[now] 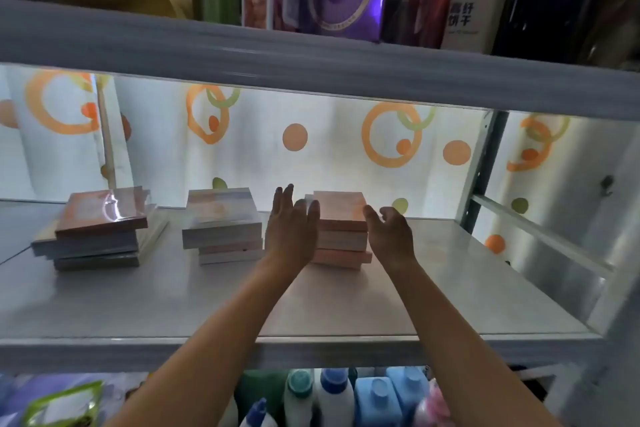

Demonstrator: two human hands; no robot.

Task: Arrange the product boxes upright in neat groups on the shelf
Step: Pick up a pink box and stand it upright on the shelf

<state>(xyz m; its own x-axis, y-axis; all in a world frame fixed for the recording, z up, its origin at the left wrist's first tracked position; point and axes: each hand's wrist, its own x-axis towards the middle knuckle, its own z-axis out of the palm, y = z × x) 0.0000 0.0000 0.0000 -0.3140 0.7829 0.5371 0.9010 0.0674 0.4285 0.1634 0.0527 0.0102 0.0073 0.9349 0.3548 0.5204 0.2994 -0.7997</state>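
Hands flank our pink stack point(341, 229) at mid-shelf point(346, 308): left hand point(290, 225) flat against its side, right hand point(389, 230) loosely spread just beside, neither grasping. We should squeeze evenly, lift, and tip the boxes upright together beside the other flat stacks point(223, 225).

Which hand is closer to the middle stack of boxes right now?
Left. The left hand sits between the middle stack and the right-hand stack, flat against the latter's left side. The right hand is beyond that stack, farther away.
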